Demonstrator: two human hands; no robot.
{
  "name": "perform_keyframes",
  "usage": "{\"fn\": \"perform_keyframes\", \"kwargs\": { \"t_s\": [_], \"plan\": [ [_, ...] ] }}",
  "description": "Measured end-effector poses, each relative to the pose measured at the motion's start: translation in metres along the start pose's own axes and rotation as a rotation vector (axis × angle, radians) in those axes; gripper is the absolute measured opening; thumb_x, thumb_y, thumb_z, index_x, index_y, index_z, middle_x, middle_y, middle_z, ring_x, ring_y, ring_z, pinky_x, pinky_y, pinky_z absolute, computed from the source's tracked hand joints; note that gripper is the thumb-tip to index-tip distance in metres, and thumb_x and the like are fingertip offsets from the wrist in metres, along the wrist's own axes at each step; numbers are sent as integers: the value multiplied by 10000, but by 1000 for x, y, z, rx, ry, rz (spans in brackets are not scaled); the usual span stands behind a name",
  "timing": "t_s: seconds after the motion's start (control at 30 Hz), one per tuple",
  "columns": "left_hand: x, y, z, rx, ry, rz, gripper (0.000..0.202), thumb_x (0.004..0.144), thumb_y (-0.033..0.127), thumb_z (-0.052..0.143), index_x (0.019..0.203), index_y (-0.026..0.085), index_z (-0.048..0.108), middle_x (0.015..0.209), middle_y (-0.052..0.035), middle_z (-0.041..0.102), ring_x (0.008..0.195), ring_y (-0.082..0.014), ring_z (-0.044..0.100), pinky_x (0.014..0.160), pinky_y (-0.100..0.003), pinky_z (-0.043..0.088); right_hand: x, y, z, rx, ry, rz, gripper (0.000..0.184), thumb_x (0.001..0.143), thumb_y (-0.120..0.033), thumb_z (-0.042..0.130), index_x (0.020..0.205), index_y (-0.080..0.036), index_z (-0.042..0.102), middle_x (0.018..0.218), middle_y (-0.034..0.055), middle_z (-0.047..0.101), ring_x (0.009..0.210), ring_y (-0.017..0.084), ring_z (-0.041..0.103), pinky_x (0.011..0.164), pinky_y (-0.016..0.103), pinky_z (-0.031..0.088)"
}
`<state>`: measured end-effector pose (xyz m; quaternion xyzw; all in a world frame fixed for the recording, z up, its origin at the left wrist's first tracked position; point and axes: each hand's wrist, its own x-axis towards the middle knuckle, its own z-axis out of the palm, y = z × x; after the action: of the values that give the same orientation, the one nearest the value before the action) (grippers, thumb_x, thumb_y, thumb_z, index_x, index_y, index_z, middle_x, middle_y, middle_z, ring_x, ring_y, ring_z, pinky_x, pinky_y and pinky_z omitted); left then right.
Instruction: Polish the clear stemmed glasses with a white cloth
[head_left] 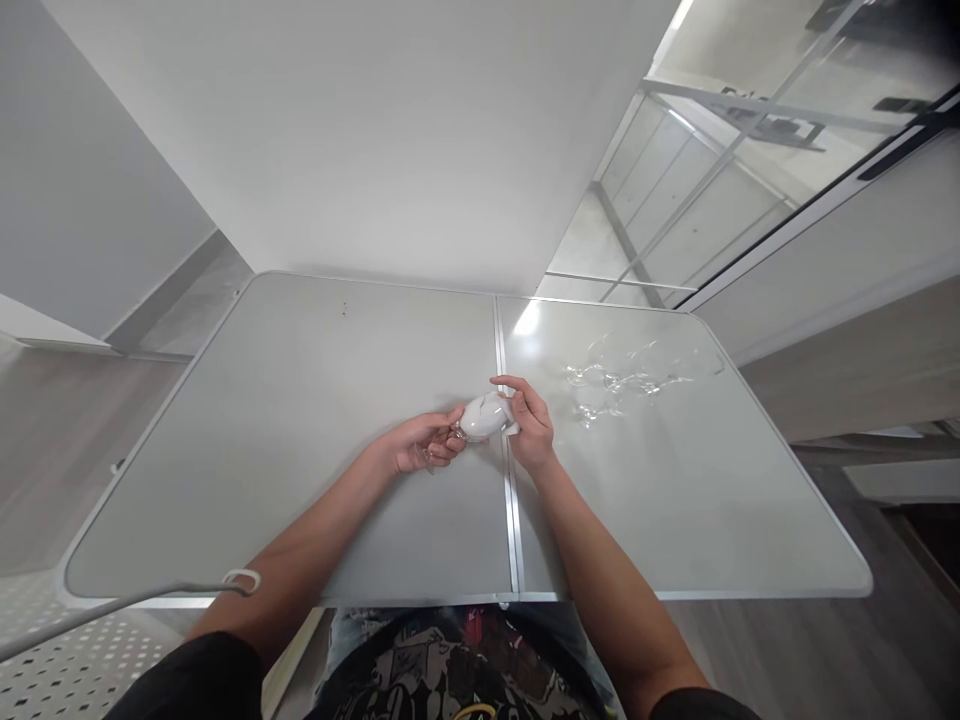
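Observation:
Over the table's middle seam, a clear stemmed glass [478, 418] is held on its side between both hands. Its bowl is filled with something white, like a tissue or cloth [514, 429], which pokes out at the rim on the right. My left hand [426, 443] is closed around the stem, and the clear foot shows below its fingers. At the rim end, my right hand [532, 422] is bent around the white cloth, with its index finger stretched along the far side. Its fingertips are partly hidden. Several clear glasses [611, 380] lie on the table's right half.
The pale folding table [300, 400] has a metal seam [513, 540] down its middle. A white wall [375, 150] stands at its far edge, with a glazed partition [675, 180] at the far right. A grey cable [135, 600] crosses the near left corner.

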<state>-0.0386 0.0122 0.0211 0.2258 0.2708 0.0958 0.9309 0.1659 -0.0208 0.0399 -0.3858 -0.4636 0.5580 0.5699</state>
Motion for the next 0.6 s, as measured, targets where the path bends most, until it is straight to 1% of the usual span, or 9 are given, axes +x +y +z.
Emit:
{"fn": "perform_keyframes", "kwargs": {
  "t_s": [0.17,0.3,0.47,0.6],
  "plan": [
    [-1,0,5,41,9,46,427,939,554,584,934,129,624,647,46,425,416,-3,229,394,-129,252,1,2,-3,-33,61,-21,429,961,-567,522,1163,-217,664,801,35,651,596,157,560,549,292,455],
    [-2,0,8,53,36,49,442,943,563,574,969,126,634,646,45,425,419,-3,220,395,-132,235,3,3,-4,-73,137,-44,410,956,-577,521,1126,-237,674,805,32,643,652,177,579,595,302,463],
    [0,-1,6,53,33,50,427,945,553,579,992,132,630,651,46,433,423,-6,224,399,-131,235,4,3,-3,-70,204,-62,378,956,-563,533,1088,-240,679,799,29,630,687,182,588,632,304,465],
    [0,-1,4,61,21,46,429,925,564,605,975,139,628,661,45,440,431,-7,237,408,-133,245,5,2,-3,-21,224,-75,338,959,-535,545,1081,-247,672,826,30,633,739,188,610,661,305,473]
  ]
}}
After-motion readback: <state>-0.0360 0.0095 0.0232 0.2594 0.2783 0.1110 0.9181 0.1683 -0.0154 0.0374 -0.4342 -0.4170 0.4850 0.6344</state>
